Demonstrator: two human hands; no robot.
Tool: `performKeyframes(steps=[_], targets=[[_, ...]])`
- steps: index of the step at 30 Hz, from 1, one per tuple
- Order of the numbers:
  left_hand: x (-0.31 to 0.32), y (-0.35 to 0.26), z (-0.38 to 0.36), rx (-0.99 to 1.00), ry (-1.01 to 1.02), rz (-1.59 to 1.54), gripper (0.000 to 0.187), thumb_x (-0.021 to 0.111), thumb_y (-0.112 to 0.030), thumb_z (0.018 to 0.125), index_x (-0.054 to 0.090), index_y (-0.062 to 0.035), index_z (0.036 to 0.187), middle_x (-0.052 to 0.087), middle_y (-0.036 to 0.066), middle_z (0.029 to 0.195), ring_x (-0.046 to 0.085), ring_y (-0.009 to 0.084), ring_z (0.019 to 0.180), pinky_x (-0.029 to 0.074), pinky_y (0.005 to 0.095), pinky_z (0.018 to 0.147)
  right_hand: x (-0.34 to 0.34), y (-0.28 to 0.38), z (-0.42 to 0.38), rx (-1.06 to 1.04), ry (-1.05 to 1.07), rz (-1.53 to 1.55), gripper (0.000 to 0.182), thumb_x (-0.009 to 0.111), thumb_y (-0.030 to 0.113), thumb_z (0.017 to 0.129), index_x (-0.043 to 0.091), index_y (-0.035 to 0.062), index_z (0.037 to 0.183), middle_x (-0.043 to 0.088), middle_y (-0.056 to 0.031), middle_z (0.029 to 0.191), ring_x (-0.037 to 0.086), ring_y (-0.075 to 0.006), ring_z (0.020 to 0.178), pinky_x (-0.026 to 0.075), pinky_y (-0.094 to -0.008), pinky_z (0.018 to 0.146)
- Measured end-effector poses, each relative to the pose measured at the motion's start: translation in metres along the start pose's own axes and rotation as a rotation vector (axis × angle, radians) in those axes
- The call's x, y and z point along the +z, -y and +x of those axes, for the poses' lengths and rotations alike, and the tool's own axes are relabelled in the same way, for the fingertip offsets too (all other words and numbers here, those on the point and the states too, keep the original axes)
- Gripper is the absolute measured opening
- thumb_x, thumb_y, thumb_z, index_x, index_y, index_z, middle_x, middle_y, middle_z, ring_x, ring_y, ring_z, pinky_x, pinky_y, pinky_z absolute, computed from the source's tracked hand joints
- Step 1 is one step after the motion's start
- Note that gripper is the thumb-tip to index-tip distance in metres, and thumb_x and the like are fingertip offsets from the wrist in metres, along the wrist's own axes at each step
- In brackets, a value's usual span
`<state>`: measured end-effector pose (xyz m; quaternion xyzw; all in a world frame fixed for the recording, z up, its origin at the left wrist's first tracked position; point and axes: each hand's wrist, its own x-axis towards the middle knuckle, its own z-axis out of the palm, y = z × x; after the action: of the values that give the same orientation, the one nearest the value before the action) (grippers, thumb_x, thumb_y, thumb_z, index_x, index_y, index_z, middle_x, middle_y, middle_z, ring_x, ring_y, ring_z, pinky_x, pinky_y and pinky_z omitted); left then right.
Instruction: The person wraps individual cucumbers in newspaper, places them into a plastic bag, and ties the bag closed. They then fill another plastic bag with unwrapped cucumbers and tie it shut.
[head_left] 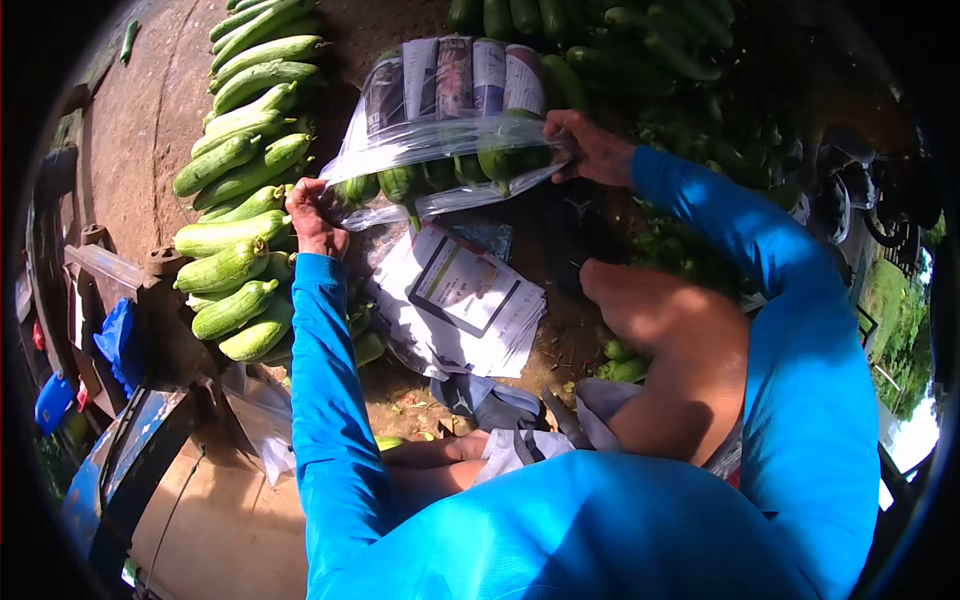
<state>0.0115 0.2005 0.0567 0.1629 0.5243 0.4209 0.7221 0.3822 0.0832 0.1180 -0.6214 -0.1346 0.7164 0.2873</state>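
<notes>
A clear plastic bag (430,140) is stretched between my two hands. Inside it lie several green gourds (398,183) in a row, their upper parts wrapped in newspaper (455,80) and their bare stem ends toward me. My left hand (317,218) is closed on the bag's near left corner. At the bag's right edge, my right hand (590,148) has its fingers pinched on the plastic. Just below the bag, a stack of printed paper sheets (462,290) rests on the ground between my legs.
A long row of green gourds (235,225) lies along the left side. More gourds (640,45) are in shadow at the far right. A blue-edged metal frame (110,460) and a crumpled white plastic bag (262,420) are at lower left. My bent knee (665,340) is at right.
</notes>
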Motion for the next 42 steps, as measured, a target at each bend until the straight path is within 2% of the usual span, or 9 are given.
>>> performKeyframes(steps=[6, 9, 16, 23, 25, 27, 29, 34, 42], targets=[[0.082, -0.066, -0.012, 0.042, -0.037, 0.096, 0.019, 0.059, -0.028, 0.075, 0.055, -0.0159, 0.062, 0.048, -0.006, 0.057, 0.043, 0.0097, 0.052, 0.032, 0.0257, 0.050, -0.018, 0.040, -0.012, -0.320, -0.207, 0.061, 0.026, 0.067, 0.033, 0.071, 0.055, 0.0163, 0.086, 0.050, -0.0030, 0.083, 0.048, -0.0161, 0.077, 0.044, -0.0348, 0.060], [0.117, -0.099, -0.030, -0.022, -0.017, 0.141, 0.017, 0.059, -0.031, 0.077, 0.054, -0.0174, 0.069, 0.044, -0.006, 0.063, 0.040, 0.0102, 0.053, 0.032, 0.0253, 0.049, -0.007, 0.102, -0.039, -0.051, -0.382, 0.257, 0.030, 0.071, 0.032, 0.066, 0.055, 0.0158, 0.086, 0.051, -0.0037, 0.083, 0.048, -0.0161, 0.075, 0.041, -0.0320, 0.055], [0.128, -0.135, -0.124, -0.200, -0.116, 0.062, 0.014, 0.058, -0.026, 0.078, 0.049, -0.0199, 0.070, 0.040, -0.006, 0.062, 0.037, 0.0075, 0.052, 0.028, 0.0235, 0.045, -0.023, 0.105, -0.099, -0.133, -0.288, 0.104, 0.019, 0.065, 0.029, 0.071, 0.052, 0.0161, 0.074, 0.041, 0.0026, 0.059, 0.039, -0.0125, 0.046, 0.032, -0.0272, 0.044], [0.121, -0.179, -0.290, -0.374, -0.371, -0.070, 0.019, 0.053, -0.016, 0.083, 0.046, -0.0140, 0.066, 0.031, -0.006, 0.057, 0.030, 0.0081, 0.046, 0.022, 0.0243, 0.040, 0.034, 0.116, -0.259, -0.107, -0.001, 0.030, 0.019, 0.060, 0.027, 0.080, 0.055, 0.0086, 0.081, 0.046, 0.0018, 0.074, 0.042, -0.0074, 0.059, 0.033, -0.0240, 0.046], [0.127, -0.202, -0.344, -0.384, -0.376, -0.075, 0.018, 0.053, -0.018, 0.082, 0.047, -0.0139, 0.066, 0.034, -0.006, 0.057, 0.035, 0.0089, 0.049, 0.025, 0.0243, 0.042, 0.048, 0.112, -0.295, -1.027, -0.169, -0.589, 0.016, 0.058, 0.024, 0.080, 0.056, 0.0081, 0.079, 0.045, -0.0001, 0.073, 0.044, -0.0071, 0.063, 0.035, -0.0264, 0.050], [0.131, -0.229, -0.392, -0.462, -0.409, 0.021, 0.019, 0.055, -0.019, 0.079, 0.044, -0.0157, 0.064, 0.035, -0.006, 0.055, 0.033, 0.0100, 0.047, 0.027, 0.0265, 0.043, 0.067, 0.142, -0.360, 0.042, 0.010, -0.032, 0.014, 0.056, 0.021, 0.080, 0.055, 0.0071, 0.081, 0.049, -0.0040, 0.076, 0.049, -0.0141, 0.067, 0.040, -0.0318, 0.057], [0.148, -0.251, -0.440, -0.517, -0.267, 0.002, 0.025, 0.057, -0.023, 0.077, 0.042, -0.0164, 0.058, 0.034, -0.006, 0.053, 0.030, 0.0094, 0.043, 0.026, 0.0263, 0.041, 0.076, 0.114, -0.392, -0.546, 0.036, -0.247, 0.020, 0.055, 0.024, 0.081, 0.056, 0.0047, 0.081, 0.050, -0.0059, 0.073, 0.050, -0.0181, 0.066, 0.039, -0.0347, 0.059], [0.134, -0.275, -0.518, -0.555, -0.398, 0.015, 0.030, 0.056, -0.027, 0.075, 0.038, -0.0190, 0.052, 0.031, -0.006, 0.048, 0.029, 0.0109, 0.041, 0.023, 0.0260, 0.039, 0.109, 0.108, -0.484, -0.163, -0.001, 0.039, 0.037, 0.059, 0.036, 0.082, 0.045, 0.0044, 0.069, 0.039, -0.0058, 0.062, 0.039, -0.0154, 0.063, 0.033, -0.0345, 0.060], [0.107, -0.267, -0.583, -0.695, -0.276, 0.126, 0.034, 0.058, -0.020, 0.068, 0.028, -0.0202, 0.052, 0.027, -0.004, 0.047, 0.026, 0.0114, 0.043, 0.022, 0.0283, 0.041, 0.145, 0.050, -0.550, -0.409, -0.197, 0.177, 0.031, 0.054, 0.030, 0.089, 0.045, 0.0106, 0.067, 0.039, 0.0051, 0.069, 0.040, -0.0068, 0.068, 0.032, -0.0284, 0.060]])
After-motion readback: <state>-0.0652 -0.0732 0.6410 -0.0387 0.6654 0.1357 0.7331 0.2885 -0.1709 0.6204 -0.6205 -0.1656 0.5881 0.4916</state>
